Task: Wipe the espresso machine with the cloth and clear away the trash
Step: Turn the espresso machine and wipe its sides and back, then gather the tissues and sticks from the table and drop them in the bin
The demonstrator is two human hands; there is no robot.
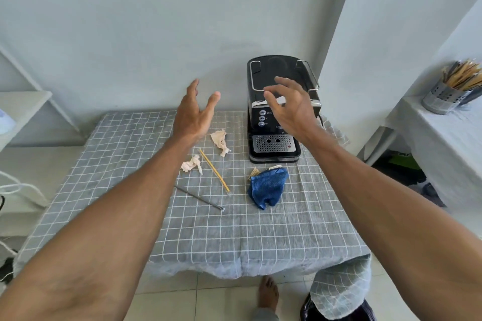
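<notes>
Above the surface (234, 237) both hands, left (194, 114) and right (287, 107), hover spread and empty; skipping the blue cloth (267, 186) risks smearing the espresso machine (273, 143).

We can read no text anywhere. The espresso machine (276, 112) carries small button icons and a label, all too blurred.

The tabletop (260, 237) wears a grey cloth with a white grid. Toward its far right corner stands a black espresso machine (273, 122); just in front lies a crumpled blue cloth (268, 187) over some brown paper scraps (254, 172). Nearer the middle — two crumpled tissues (220, 142) (192, 164), a yellow straw (214, 171) and a grey straw (199, 197).
</notes>
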